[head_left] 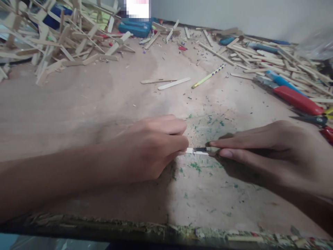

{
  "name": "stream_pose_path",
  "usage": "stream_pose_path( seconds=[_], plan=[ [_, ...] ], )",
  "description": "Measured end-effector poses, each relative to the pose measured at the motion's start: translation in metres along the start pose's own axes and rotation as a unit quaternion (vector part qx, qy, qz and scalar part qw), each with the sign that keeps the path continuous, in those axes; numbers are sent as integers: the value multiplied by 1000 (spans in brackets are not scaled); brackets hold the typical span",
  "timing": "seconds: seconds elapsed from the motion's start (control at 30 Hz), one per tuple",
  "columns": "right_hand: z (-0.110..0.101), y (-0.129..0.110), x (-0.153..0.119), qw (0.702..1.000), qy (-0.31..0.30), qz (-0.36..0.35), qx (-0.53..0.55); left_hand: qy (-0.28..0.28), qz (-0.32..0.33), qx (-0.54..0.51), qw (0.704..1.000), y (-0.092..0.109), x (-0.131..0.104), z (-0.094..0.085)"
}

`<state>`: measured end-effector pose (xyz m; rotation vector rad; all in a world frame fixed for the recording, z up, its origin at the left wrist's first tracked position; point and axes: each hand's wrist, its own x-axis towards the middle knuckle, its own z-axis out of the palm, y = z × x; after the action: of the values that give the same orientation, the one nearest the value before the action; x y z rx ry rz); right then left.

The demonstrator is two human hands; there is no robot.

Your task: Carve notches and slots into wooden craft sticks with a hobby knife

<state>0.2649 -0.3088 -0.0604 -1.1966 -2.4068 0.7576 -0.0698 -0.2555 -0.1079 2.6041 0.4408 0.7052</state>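
Observation:
Low over the board, my left hand (153, 146) is closed, its thumb and fingertips gripping one end of a narrow pale stick (189, 150). My right hand (270, 152) pinches around the other end with thumb and forefinger. A short dark piece (200, 149) lies along the stick between the two hands; what it is, I cannot make out. The fingers hide both ends of the stick. Green shavings (196, 167) are scattered on the board around the fingertips.
Beyond my hands lie two craft sticks (174, 83) and a yellow pencil (208, 76). A tangled stick pile (65, 38) fills the far left, beside a blue box (136, 27). At right are loose sticks (270, 62), a red-handled cutter (298, 100) and dark-bladed scissors (313, 119).

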Motion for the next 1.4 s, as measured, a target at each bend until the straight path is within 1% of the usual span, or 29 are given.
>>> stream_pose_path(
  seconds=[0.1,0.2,0.33,0.37,0.47,0.57,0.7,0.8,0.97,1.07,1.13,1.3,1.4],
  plan=[
    [-2,6,3,998,-30,-49,0,-2,8,19,1000,0,-2,-2],
    [-3,11,8,995,-41,-95,-7,-29,33,47,998,4,-5,-11],
    [-1,14,11,990,0,-132,-48,-110,47,127,985,14,-4,-30],
    [1,15,12,989,11,-138,-51,-122,51,148,980,16,-2,-34],
    [7,19,11,986,37,-159,-43,-129,85,172,973,15,6,-39],
    [14,24,8,982,55,-175,-46,-121,95,162,975,12,9,-35],
    [21,25,4,981,75,-164,-77,-93,87,138,982,9,1,-29],
    [24,19,4,980,82,-153,-97,-100,89,143,981,11,-6,-27],
    [29,0,-1,980,110,-118,-119,-96,79,203,971,21,-7,-27],
    [36,-8,-8,978,135,-96,-127,-108,74,190,973,25,-6,-26],
    [39,-8,-10,977,143,-98,-122,-118,69,181,974,26,-6,-25],
    [41,0,-11,978,140,-107,-108,-85,79,169,979,27,-9,-20],
    [40,3,-11,980,132,-104,-103,-108,90,177,974,31,-10,-22]
  ],
)
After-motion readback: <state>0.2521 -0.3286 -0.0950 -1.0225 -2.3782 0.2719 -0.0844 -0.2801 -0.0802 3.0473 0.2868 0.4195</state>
